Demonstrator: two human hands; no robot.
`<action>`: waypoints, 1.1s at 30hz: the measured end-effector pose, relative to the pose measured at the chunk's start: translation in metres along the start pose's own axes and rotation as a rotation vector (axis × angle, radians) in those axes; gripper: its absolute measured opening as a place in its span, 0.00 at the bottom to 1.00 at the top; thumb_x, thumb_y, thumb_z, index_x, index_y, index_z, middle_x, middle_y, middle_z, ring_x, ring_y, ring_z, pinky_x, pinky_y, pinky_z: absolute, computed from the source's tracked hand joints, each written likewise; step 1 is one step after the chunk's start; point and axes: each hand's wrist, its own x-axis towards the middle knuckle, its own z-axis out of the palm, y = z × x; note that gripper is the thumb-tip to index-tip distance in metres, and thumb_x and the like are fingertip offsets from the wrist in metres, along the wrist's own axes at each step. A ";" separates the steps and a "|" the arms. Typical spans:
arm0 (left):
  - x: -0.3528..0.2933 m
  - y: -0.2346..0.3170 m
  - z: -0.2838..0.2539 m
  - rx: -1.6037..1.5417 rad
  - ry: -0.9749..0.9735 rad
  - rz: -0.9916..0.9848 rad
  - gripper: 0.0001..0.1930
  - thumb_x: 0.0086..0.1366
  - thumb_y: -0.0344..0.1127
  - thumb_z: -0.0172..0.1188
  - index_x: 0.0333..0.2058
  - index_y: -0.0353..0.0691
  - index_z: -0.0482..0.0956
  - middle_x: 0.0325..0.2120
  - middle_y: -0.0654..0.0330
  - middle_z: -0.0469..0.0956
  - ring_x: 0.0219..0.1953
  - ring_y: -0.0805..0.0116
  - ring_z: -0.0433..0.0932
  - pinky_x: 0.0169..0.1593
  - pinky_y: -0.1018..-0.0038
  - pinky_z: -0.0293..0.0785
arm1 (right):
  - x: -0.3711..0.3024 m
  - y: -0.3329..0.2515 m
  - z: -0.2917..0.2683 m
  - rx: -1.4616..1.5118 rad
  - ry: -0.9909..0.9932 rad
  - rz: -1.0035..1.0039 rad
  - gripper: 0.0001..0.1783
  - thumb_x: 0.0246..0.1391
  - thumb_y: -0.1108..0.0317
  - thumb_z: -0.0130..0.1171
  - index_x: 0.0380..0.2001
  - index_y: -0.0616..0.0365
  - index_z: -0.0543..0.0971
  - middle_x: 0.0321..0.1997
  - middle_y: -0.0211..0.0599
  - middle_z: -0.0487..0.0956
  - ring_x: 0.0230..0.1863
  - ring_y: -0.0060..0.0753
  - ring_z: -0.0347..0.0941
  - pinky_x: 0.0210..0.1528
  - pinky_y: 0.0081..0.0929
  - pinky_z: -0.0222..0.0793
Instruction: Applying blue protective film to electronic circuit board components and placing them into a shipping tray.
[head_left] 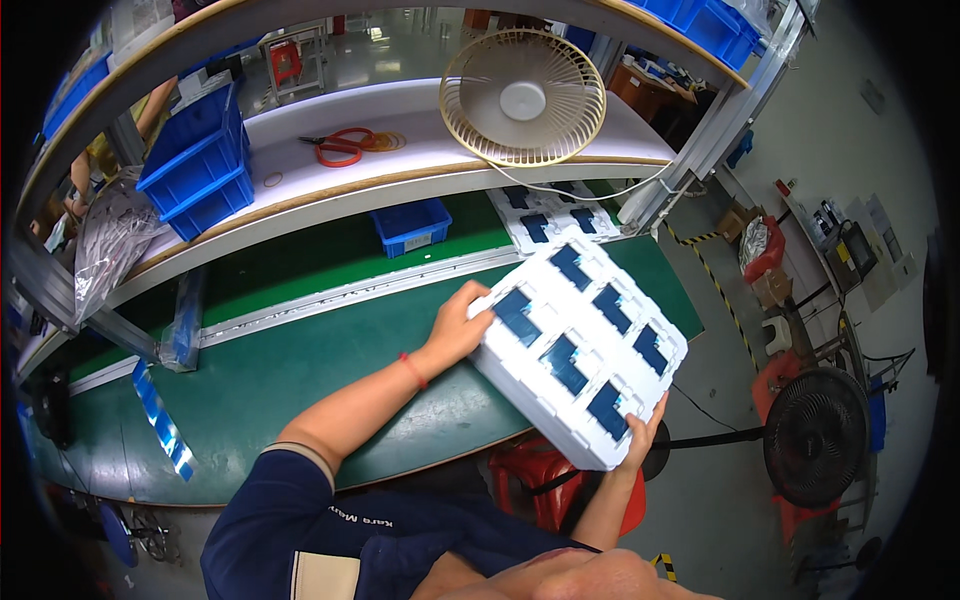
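A stack of white plastic trays (527,374) is held between my two hands, tilted over the right end of the green bench. Several dark blue, flat, screen-like parts (566,362) lie in the pockets of the top tray. My left hand (463,322) grips the stack's upper left corner. At the opposite, lower right edge, my right hand (640,435) is closed around the side, its thumb on top near one dark part. The undersides of the trays and some of my fingers are hidden. Just beyond, another white tray (512,232) with similar parts sits under the shelf.
The green bench (270,400) carries a blue-and-white strip (163,420) and a small blue bin (412,228). On the shelf above are stacked blue bins (205,165), red-handled scissors (340,147) and a caged fan (523,98). A black fan (817,437) and red chair (530,475) stand nearby.
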 end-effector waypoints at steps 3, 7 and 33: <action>-0.043 0.009 -0.039 -0.023 0.012 -0.037 0.15 0.53 0.28 0.51 0.41 0.33 0.70 0.35 0.51 0.74 0.41 0.62 0.75 0.46 0.72 0.69 | -0.027 0.002 0.007 -0.035 -0.070 0.060 0.50 0.35 0.77 0.48 0.67 0.62 0.43 0.67 0.50 0.53 0.66 0.45 0.53 0.66 0.35 0.49; -0.095 0.023 -0.095 -0.138 0.148 -0.188 0.21 0.49 0.23 0.48 0.46 0.32 0.71 0.41 0.54 0.74 0.47 0.64 0.72 0.51 0.74 0.66 | -0.057 0.003 0.050 0.000 -0.187 0.167 0.52 0.37 0.76 0.52 0.67 0.61 0.41 0.68 0.49 0.51 0.67 0.44 0.51 0.67 0.34 0.44; -0.233 0.048 -0.174 0.156 0.636 -0.150 0.22 0.42 0.21 0.44 0.41 0.29 0.75 0.48 0.48 0.71 0.50 0.57 0.70 0.57 0.68 0.61 | 0.199 0.210 0.222 -1.765 -0.224 -0.744 0.08 0.50 0.69 0.49 0.31 0.59 0.76 0.34 0.42 0.74 0.41 0.44 0.68 0.41 0.41 0.64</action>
